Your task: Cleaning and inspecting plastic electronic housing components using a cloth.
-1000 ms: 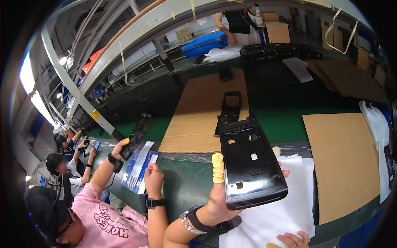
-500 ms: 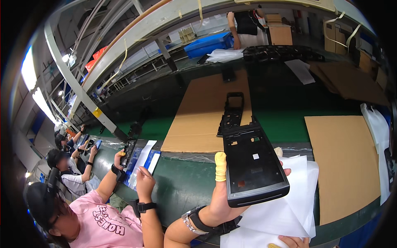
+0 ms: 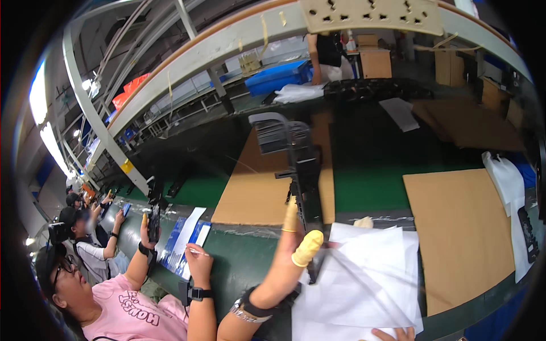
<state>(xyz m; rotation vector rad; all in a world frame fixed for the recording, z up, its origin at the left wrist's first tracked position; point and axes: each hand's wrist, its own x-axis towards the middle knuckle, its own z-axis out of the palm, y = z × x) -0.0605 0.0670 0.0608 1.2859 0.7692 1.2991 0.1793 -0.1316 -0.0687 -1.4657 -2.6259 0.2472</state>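
While aloft, left hand (image 3: pixel 287 258) around black part (image 3: pixel 307 166)

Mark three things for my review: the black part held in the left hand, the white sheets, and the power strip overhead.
Black part (image 3: pixel 307 166): head view, on the middle of its dark body.
White sheets (image 3: pixel 364 273): head view, on the top surface.
Power strip (image 3: pixel 371 16): head view, on the socketed face.

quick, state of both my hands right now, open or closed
Left hand: closed, holding a long black plastic housing.
Right hand: by flat white sheets, mostly cut off; open or closed cannot be told.
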